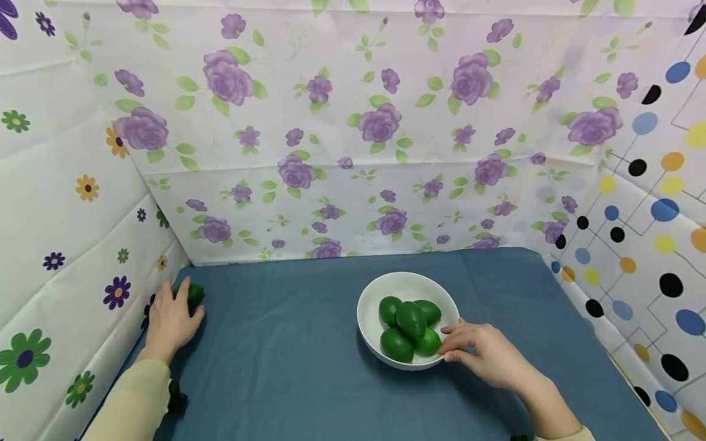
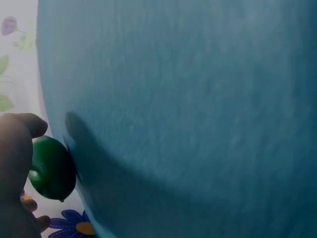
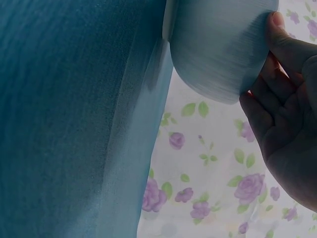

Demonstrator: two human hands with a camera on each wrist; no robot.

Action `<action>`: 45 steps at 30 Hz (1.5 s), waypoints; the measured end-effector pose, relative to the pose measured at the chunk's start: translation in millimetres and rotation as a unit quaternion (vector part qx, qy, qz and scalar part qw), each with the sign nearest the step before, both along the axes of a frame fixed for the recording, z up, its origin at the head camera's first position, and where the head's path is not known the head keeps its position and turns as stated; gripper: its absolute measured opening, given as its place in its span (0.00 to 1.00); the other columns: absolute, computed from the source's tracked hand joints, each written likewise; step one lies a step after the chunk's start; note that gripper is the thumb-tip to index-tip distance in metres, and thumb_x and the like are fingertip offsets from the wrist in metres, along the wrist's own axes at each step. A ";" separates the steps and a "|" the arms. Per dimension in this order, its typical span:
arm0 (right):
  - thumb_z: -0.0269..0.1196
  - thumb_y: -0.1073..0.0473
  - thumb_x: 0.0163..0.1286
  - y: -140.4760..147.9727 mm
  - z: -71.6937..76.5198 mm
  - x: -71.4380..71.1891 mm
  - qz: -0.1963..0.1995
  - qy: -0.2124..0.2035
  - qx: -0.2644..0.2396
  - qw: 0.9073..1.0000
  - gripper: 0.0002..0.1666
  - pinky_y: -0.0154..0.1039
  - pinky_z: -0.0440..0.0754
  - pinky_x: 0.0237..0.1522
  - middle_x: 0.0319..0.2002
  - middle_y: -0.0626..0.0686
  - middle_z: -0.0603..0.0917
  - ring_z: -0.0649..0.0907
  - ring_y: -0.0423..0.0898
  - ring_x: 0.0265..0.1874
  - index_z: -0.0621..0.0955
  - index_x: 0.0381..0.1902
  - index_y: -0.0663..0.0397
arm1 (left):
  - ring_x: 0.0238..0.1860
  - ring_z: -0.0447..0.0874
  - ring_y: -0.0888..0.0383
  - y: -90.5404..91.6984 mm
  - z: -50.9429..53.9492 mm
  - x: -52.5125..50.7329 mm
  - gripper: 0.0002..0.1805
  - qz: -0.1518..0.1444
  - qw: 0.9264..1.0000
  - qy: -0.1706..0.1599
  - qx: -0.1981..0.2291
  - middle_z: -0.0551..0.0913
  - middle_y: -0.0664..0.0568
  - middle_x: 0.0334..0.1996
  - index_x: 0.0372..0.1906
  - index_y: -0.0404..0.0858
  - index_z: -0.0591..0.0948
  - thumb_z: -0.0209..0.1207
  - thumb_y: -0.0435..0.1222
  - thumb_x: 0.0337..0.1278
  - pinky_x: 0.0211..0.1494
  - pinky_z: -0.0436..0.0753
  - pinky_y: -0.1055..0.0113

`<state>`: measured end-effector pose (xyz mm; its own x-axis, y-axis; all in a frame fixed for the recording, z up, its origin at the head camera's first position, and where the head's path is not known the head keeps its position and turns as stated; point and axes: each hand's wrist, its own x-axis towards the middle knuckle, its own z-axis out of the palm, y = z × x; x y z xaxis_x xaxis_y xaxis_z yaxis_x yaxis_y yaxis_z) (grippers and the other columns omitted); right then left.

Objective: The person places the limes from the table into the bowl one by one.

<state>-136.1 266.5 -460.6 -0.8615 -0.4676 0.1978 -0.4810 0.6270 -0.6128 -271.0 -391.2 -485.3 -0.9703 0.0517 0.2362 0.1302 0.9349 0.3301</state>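
A white bowl (image 1: 371, 324) with several green limes (image 1: 410, 320) piled in it stands on the blue cloth, right of centre. My right hand (image 1: 485, 355) grips the bowl's right side, thumb and fingers at its rim and wall. From the right wrist view, the bowl's outer wall (image 3: 223, 49) shows, with the right hand (image 3: 292, 99) against it. At the far left corner, my left hand (image 1: 172, 315) reaches over a single green lime (image 1: 194, 295) with fingers spread. In the left wrist view the lime (image 2: 52, 167) lies between the thumb and the other fingers, which look uncurled.
Blue cloth (image 1: 276, 355) covers the table. A white flowered sheet (image 1: 342, 122) hangs behind it, a daisy-patterned one (image 1: 60, 202) runs along the left edge, and a dotted one (image 1: 645, 245) borders the right.
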 end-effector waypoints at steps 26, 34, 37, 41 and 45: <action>0.76 0.52 0.68 -0.9 -1.3 -0.5 0.004 0.008 0.002 1.000 0.09 0.59 0.71 0.72 0.44 0.28 0.89 0.85 0.44 0.62 0.93 0.44 0.30 | 0.61 0.68 0.17 -11.6 -2.9 -15.2 0.32 0.004 0.998 -0.041 -0.047 0.66 0.16 0.63 0.74 0.23 0.66 0.62 0.32 0.73 0.53 0.75 0.23; 0.76 0.53 0.68 -0.1 2.1 -1.9 0.006 0.011 0.004 1.000 0.09 0.59 0.72 0.72 0.44 0.28 0.89 0.86 0.48 0.62 0.93 0.44 0.32 | 0.59 0.69 0.18 -2.7 3.0 -15.3 0.32 0.025 0.998 -0.036 -0.044 0.67 0.15 0.61 0.72 0.21 0.67 0.64 0.30 0.71 0.52 0.76 0.25; 0.76 0.54 0.67 -0.5 2.1 -1.4 0.005 0.015 0.005 1.000 0.09 0.59 0.72 0.71 0.44 0.28 0.89 0.86 0.47 0.61 0.94 0.44 0.33 | 0.58 0.70 0.18 0.0 2.5 -15.2 0.31 0.027 0.998 -0.027 -0.044 0.68 0.15 0.60 0.71 0.21 0.68 0.64 0.30 0.70 0.51 0.76 0.25; 0.76 0.53 0.68 -1.0 1.8 -0.7 0.008 0.023 0.006 1.000 0.08 0.60 0.73 0.70 0.44 0.29 0.90 0.87 0.47 0.60 0.94 0.44 0.34 | 0.58 0.71 0.18 4.9 1.5 -14.6 0.31 0.022 0.999 -0.012 -0.038 0.68 0.15 0.60 0.71 0.21 0.69 0.64 0.30 0.70 0.50 0.76 0.25; 0.76 0.53 0.68 -1.2 3.5 -0.8 0.010 0.027 0.006 1.000 0.08 0.60 0.74 0.70 0.43 0.28 0.90 0.87 0.47 0.60 0.94 0.44 0.34 | 0.58 0.71 0.19 16.1 5.5 -13.4 0.31 0.010 1.000 0.002 -0.020 0.69 0.17 0.61 0.72 0.23 0.69 0.65 0.30 0.71 0.53 0.75 0.24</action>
<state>-136.9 265.3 -457.1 -0.8405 -0.4863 0.2387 -0.5254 0.6242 -0.5782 -284.4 -375.1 -479.8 -0.9705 0.0413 0.2375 0.1120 0.9497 0.2924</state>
